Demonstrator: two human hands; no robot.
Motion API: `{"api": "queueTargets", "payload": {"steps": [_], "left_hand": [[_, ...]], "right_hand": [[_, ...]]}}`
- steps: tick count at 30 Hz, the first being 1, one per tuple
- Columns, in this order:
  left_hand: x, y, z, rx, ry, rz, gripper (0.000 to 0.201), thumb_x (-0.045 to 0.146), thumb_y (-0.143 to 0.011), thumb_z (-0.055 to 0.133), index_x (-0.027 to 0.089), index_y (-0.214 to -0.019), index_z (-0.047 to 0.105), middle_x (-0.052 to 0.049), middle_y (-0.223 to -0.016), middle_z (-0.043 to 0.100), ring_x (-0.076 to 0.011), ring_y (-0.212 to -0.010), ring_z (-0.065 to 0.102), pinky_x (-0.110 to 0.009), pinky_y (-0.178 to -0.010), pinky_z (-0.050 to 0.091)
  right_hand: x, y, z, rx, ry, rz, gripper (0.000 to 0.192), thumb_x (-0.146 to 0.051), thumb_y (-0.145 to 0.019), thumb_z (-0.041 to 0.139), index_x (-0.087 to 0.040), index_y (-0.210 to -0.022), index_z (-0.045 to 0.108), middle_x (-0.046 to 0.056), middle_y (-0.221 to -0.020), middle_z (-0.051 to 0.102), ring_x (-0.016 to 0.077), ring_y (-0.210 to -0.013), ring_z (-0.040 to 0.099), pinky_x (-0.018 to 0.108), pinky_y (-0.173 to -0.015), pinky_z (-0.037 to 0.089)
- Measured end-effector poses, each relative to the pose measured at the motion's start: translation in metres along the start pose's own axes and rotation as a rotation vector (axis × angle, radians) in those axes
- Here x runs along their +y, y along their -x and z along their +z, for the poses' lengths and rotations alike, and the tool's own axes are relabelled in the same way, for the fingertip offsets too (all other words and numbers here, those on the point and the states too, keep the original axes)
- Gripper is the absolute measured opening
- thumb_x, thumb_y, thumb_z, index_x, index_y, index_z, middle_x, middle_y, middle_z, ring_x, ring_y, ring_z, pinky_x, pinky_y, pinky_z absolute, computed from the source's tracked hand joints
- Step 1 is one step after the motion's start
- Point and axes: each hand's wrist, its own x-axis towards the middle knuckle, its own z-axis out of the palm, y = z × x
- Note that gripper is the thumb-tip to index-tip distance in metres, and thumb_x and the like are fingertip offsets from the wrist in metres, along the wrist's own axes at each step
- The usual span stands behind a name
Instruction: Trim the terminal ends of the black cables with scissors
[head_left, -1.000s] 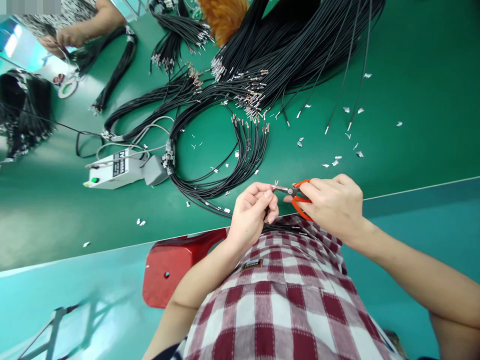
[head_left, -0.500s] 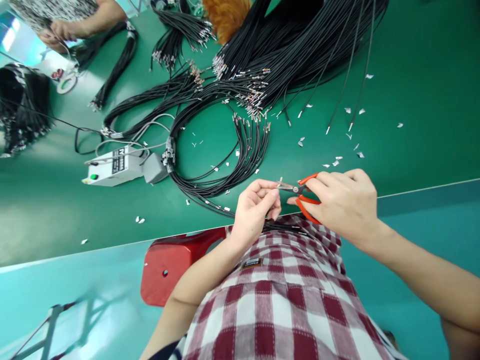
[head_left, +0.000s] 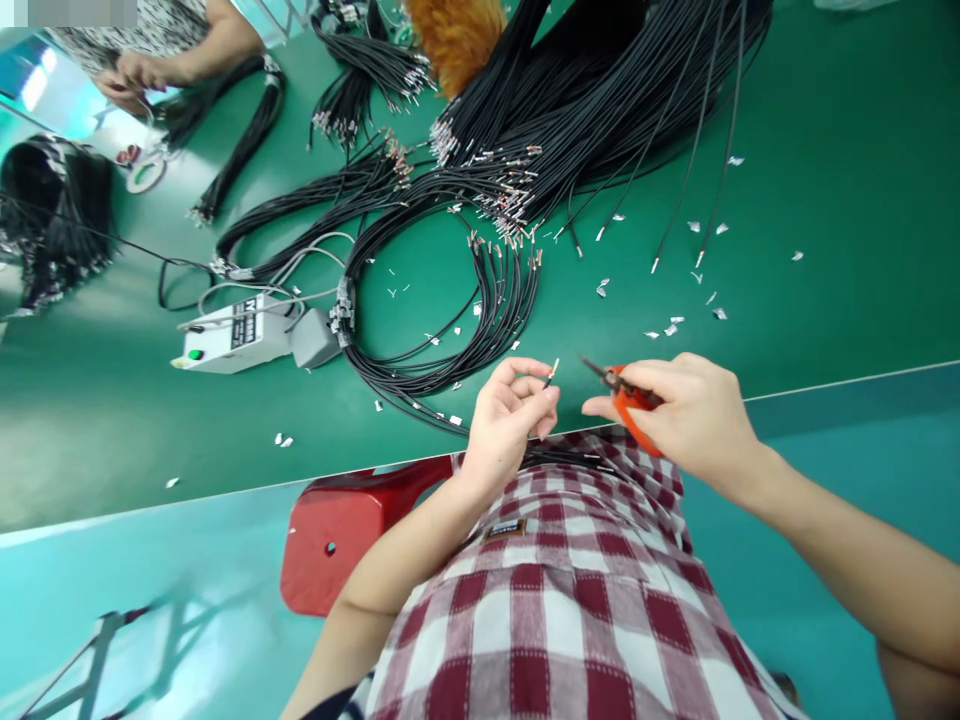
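My left hand (head_left: 508, 405) covered part of a cable (head_left: 549, 381); its pale tip (head_left: 555, 367), perhaps bare, was too small to tell.

Bright, cool light spreads evenly; left of the red stool (head_left: 345, 570), the turquoise floor (head_left: 225, 650) carries a whitish glare and soft shadows. Far up-left of the stool, a bright patch (head_left: 34, 88) burns out near a pixelated block (head_left: 67, 12), and a cable bundle (head_left: 82, 200) looks blurred. Up-right of the stool, the pliers (head_left: 630, 418) are slightly smeared; farther right, the green table (head_left: 862, 200) darkens, with wide-angle stretch toward the edges
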Motion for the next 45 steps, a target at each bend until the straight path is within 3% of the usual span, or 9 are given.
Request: {"api": "queueTargets", "payload": {"steps": [4,8,13,29,33,37,39,42,45], "left_hand": [[0.002,0.000,-0.002,0.004,-0.009,-0.011,0.027,0.031,-0.080,0.077,0.015,-0.084,0.056,0.003,-0.061,0.061,-0.0081,-0.043,0.056,-0.018,-0.042,0.037],[0.005,0.002,-0.005,-0.030,-0.010,-0.032,0.026,0.036,-0.085,0.071,0.013,-0.087,0.059,-0.001,-0.061,0.066,-0.0120,-0.043,0.061,-0.020,-0.040,0.042],[0.010,0.005,-0.007,-0.033,-0.008,-0.058,0.031,0.037,-0.087,0.069,0.014,-0.104,0.055,-0.001,-0.064,0.069,-0.0088,-0.037,0.054,-0.018,-0.037,0.035],[0.011,0.008,-0.012,-0.003,-0.009,-0.064,0.029,0.037,-0.085,0.071,0.016,-0.092,0.052,0.000,-0.060,0.067,-0.0046,-0.034,0.042,-0.017,-0.037,0.023],[0.008,0.006,-0.014,-0.027,-0.002,-0.073,0.030,0.038,-0.085,0.071,0.013,-0.097,0.057,0.000,-0.061,0.065,-0.0036,-0.035,0.039,-0.018,-0.038,0.023],[0.007,-0.004,-0.019,-0.021,-0.039,-0.056,0.030,0.038,-0.084,0.072,0.014,-0.099,0.060,-0.001,-0.065,0.067,-0.0081,-0.043,0.052,-0.020,-0.044,0.033],[0.015,-0.017,-0.026,0.035,-0.106,0.056,0.029,0.034,-0.076,0.080,0.016,-0.089,0.062,-0.002,-0.074,0.070,-0.0102,-0.058,0.060,-0.021,-0.052,0.041],[0.049,-0.047,-0.045,0.158,-0.178,0.290,0.030,0.027,-0.068,0.088,0.017,-0.077,0.062,0.000,-0.086,0.068,-0.0043,-0.057,0.049,-0.021,-0.051,0.037],[0.103,-0.087,-0.069,0.279,-0.190,0.488,0.026,0.025,-0.082,0.079,0.018,-0.076,0.054,0.006,-0.077,0.060,-0.0026,-0.058,0.046,-0.021,-0.060,0.042]], "right_hand": [[0.007,0.001,0.003,0.008,-0.054,0.071,0.044,-0.059,-0.092,0.057,-0.019,-0.073,0.062,0.001,-0.067,0.069,0.0145,-0.058,0.056,0.031,-0.062,0.031],[0.008,0.001,0.013,0.044,0.050,-0.020,0.042,-0.058,-0.090,0.061,-0.018,-0.078,0.064,0.002,-0.070,0.069,0.0158,-0.063,0.060,0.032,-0.067,0.032],[0.001,-0.006,0.023,0.104,0.205,-0.160,0.038,-0.053,-0.092,0.060,-0.017,-0.084,0.067,0.004,-0.079,0.074,0.0184,-0.069,0.063,0.035,-0.072,0.031],[-0.008,-0.023,0.021,-0.060,0.313,-0.242,0.036,-0.040,-0.097,0.052,-0.017,-0.073,0.065,0.005,-0.067,0.070,0.0173,-0.060,0.057,0.036,-0.066,0.026],[-0.005,-0.022,0.022,-0.118,-0.074,-0.082,0.043,-0.050,-0.093,0.057,-0.018,-0.064,0.062,0.003,-0.061,0.066,0.0148,-0.057,0.053,0.034,-0.063,0.030],[0.003,-0.016,0.020,-0.072,-0.833,0.409,0.052,-0.067,-0.082,0.063,-0.020,-0.061,0.059,-0.001,-0.053,0.055,0.0122,-0.047,0.048,0.028,-0.050,0.037],[0.008,-0.012,0.018,-0.037,-1.032,0.613,0.053,-0.070,-0.075,0.070,-0.020,-0.060,0.060,-0.002,-0.050,0.052,0.0112,-0.043,0.046,0.026,-0.044,0.036],[0.015,-0.005,0.015,-0.059,-1.099,0.724,0.054,-0.071,-0.065,0.077,-0.019,-0.058,0.063,-0.001,-0.049,0.053,0.0106,-0.042,0.046,0.025,-0.040,0.036],[0.020,-0.001,0.014,-0.047,-1.115,0.749,0.055,-0.072,-0.063,0.077,-0.019,-0.057,0.063,0.000,-0.050,0.055,0.0106,-0.043,0.048,0.025,-0.040,0.037]]}}
